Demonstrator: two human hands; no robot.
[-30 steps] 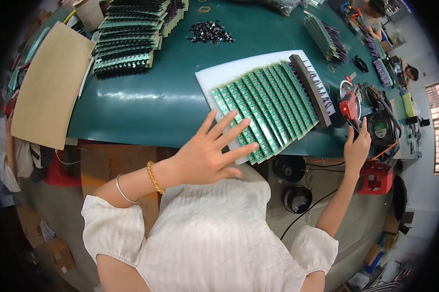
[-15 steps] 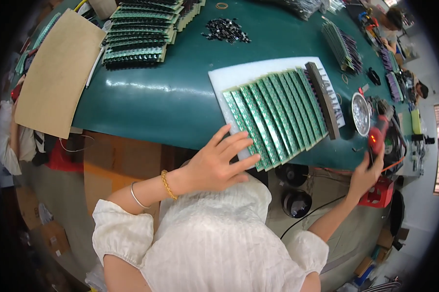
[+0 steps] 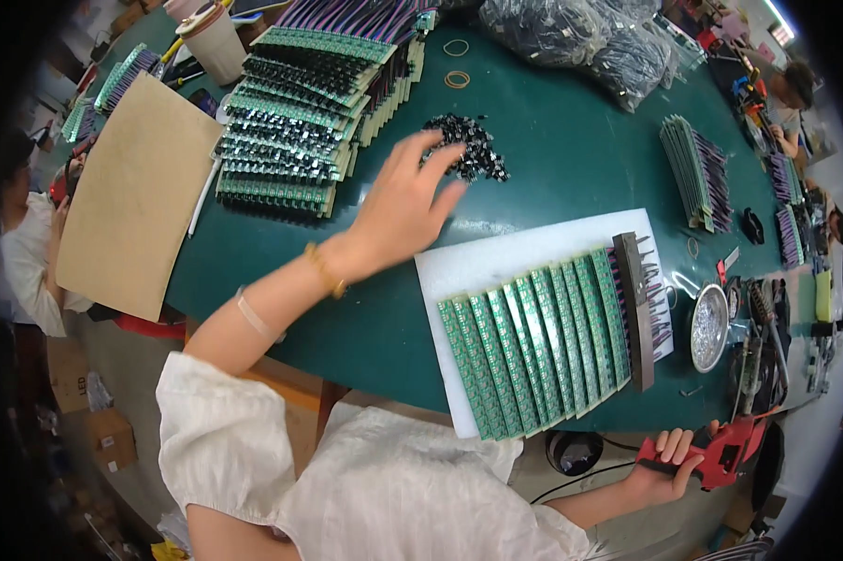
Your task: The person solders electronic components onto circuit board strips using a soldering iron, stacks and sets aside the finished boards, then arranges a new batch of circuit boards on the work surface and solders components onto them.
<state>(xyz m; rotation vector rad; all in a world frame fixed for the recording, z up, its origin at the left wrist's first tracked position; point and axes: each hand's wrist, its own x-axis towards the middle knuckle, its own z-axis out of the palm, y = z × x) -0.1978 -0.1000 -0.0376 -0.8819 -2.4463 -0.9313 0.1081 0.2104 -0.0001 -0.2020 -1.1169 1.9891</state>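
Too low a sweep by the loosely spread left hand (image 3: 410, 192) could scatter the black pieces (image 3: 480, 150), while the right hand (image 3: 664, 469) grips a red tool (image 3: 726, 456) just off the table's near edge (image 3: 384, 385).

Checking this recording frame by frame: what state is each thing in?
Left hand: fingers spread, at the black parts; contact unclear
Right hand: closed on red tool
Black parts: heaped loose
Green boards: in an overlapping row
Dark bar: lying across the row's right end
Rubber bands: loose
Plastic bags: bulging
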